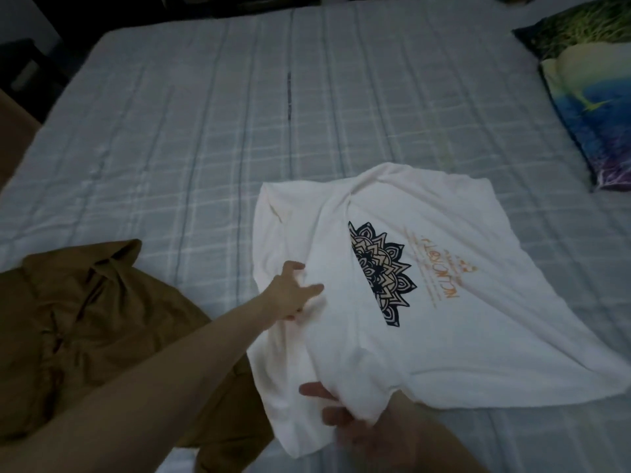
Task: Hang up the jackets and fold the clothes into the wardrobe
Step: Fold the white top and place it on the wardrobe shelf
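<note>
Left hand (293, 290): fingers spread, pressing and bunching the left fold of the white T-shirt (444, 319). Right hand (345, 418): partly under the shirt's near edge, fingers curled up around the cloth, gripping it. Shirt lies on the bed (170, 131), right of centre, partly folded and wrinkled; half of a dark mandala print (379, 271) shows beside orange lettering, which reads upside down from here. Brown garment (78, 322) crumpled on the bed to the left, just beside the shirt. Printed pillow (587, 97) at far right.
</note>
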The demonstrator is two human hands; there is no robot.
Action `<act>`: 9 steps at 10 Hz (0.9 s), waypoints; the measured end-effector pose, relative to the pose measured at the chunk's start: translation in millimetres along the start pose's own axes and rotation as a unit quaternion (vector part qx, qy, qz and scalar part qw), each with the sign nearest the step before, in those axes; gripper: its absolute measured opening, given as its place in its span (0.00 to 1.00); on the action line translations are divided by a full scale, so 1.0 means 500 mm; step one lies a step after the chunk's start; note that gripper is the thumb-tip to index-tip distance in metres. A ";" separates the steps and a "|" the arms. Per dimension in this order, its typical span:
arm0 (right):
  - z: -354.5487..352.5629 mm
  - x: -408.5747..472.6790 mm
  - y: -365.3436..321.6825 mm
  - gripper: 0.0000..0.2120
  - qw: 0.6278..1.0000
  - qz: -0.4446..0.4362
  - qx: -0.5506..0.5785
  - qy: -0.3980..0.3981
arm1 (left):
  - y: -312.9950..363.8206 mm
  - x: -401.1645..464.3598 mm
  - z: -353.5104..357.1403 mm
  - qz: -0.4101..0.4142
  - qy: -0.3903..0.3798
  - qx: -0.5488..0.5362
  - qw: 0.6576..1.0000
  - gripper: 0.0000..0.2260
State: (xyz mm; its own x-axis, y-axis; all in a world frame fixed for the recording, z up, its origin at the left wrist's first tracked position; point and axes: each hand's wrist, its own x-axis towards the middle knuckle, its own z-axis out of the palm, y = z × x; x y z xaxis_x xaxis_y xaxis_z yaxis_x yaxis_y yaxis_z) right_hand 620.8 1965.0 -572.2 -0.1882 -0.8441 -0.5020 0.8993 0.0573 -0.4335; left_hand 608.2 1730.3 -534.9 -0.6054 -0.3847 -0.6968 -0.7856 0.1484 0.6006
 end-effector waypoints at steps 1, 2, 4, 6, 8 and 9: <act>-0.004 -0.036 0.030 0.19 0.979 -0.083 -0.141 0.124 | -0.035 0.011 0.026 0.065 0.029 0.199 0.977 0.27; 0.010 -0.058 0.019 0.12 0.888 0.092 -0.354 0.280 | -0.048 0.018 0.022 0.105 0.076 0.347 0.929 0.21; 0.037 -0.012 -0.040 0.14 0.809 0.039 -0.469 0.354 | -0.034 0.054 -0.015 0.226 0.191 0.351 0.888 0.17; 0.073 0.049 -0.012 0.36 0.580 -0.091 -0.756 0.290 | -0.004 0.104 -0.023 0.391 0.181 0.320 0.844 0.15; 0.055 0.089 0.025 0.42 0.508 -0.030 -0.831 0.225 | 0.088 0.227 -0.026 0.321 0.157 0.309 0.881 0.24; 0.065 0.118 -0.004 0.42 0.491 -0.112 -0.830 0.239 | 0.117 0.302 -0.052 0.247 0.157 0.347 0.891 0.26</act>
State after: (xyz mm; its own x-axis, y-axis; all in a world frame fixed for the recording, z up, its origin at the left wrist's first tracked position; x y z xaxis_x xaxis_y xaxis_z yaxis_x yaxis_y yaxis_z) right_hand 620.5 1897.7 -576.5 -0.6369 -0.7294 -0.2496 -0.6517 0.6823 -0.3312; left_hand 474.1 1657.0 -595.0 -0.9195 -0.3354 -0.2050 -0.3883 0.8560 0.3413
